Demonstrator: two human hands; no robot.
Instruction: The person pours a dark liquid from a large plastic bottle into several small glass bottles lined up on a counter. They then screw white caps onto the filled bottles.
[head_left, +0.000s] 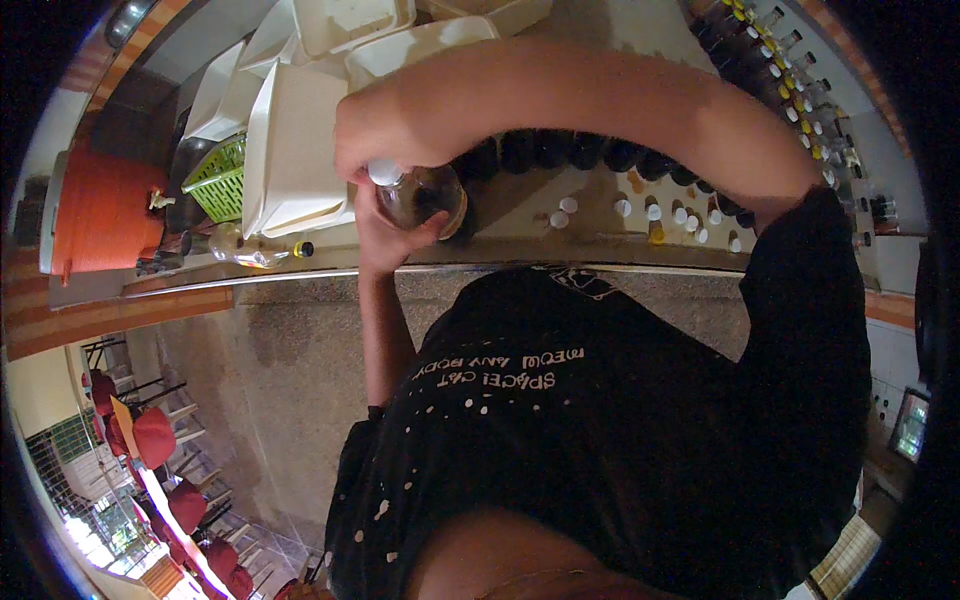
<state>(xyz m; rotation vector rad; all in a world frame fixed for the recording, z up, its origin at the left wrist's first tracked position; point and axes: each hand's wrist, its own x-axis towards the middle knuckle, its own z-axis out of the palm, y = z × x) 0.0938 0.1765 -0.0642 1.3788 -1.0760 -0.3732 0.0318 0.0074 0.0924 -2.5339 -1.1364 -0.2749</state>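
A clear bottle (427, 193) with a white cap (385, 172) is held tilted over the counter, its cap towards the left. My left hand (394, 236) wraps around the bottle's side, the thumb lying across its lower part. From the right, my right arm reaches over the counter, and my right hand (379, 135) is bent down over the cap end with its fingers at the cap. The back of that hand hides most of its fingertips. Several loose white caps (654, 212) lie on the counter (517, 214) to the right of the bottle.
Dark bottles (574, 152) stand in a row behind my right arm. More bottles with yellow and white caps (786, 84) line the far right. Off-white tubs (300, 150), a green basket (217, 184), a lying plastic bottle (251, 246) and an orange drink dispenser (112, 214) occupy the left.
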